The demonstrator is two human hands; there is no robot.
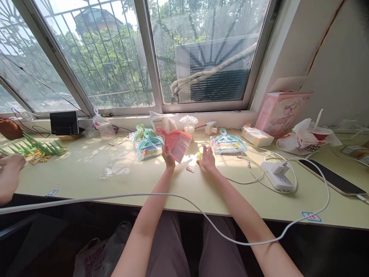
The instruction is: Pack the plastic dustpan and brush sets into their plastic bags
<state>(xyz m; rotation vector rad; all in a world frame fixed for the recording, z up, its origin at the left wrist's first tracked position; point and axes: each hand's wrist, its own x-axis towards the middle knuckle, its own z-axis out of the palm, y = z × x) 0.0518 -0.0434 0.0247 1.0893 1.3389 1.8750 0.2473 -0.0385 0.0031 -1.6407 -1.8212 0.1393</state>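
My left hand (168,156) is closed around a pink dustpan-and-brush set (176,143), which is tilted above the table with its pale bristles facing right. To its right, my right hand (207,158) has its thumb and fingers bent at a small printed card (192,165) with a yellow-green end. Part of the card lies on the table in bright sunlight. Left of the pink set are a packaged teal dustpan set (150,145) and a packaged green one (140,131). Another packaged teal set (227,142) lies beyond my right hand.
A white cable (184,198) loops across the front, over my right forearm. A power strip (278,177) and a phone (331,177) lie at right. A lidded cup (188,125) stands behind. Clear plastic scraps (115,171) lie left; another person's hand (11,169) is far left.
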